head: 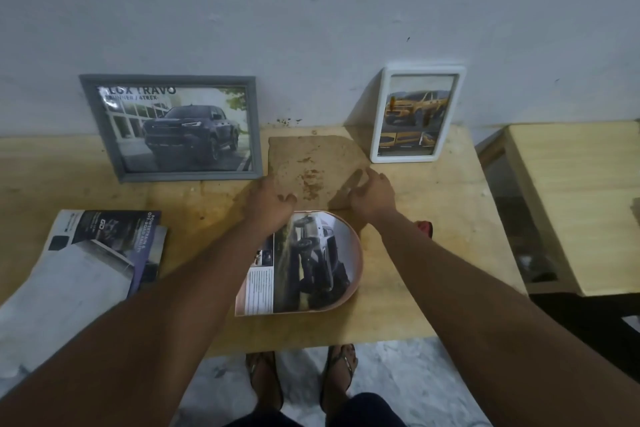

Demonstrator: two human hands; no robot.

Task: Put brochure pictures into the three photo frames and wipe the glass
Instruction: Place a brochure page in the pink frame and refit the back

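While arched frame (322,253) lies near bench (433,218) front edge | left hand (272,199), right hand (375,196) grip sheet (311,163) side edges | sheet between grey frame (190,176), white frame (403,157)

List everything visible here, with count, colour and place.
grey frame: one, grey, leaning on wall, left
white frame: one, white, leaning on wall, right
pink frame: one, pink, flat near table's front
pictures: three, one inside each frame
board: one, stained brown, flat between the leaning frames
brochures: count unclear, grey and dark, table's left
red object: one, mostly hidden behind right forearm
table: one, light wood
second table: one, light wood, right
feet: two, in sandals, on the floor
left hand: on board's near left corner
right hand: on board's near right edge
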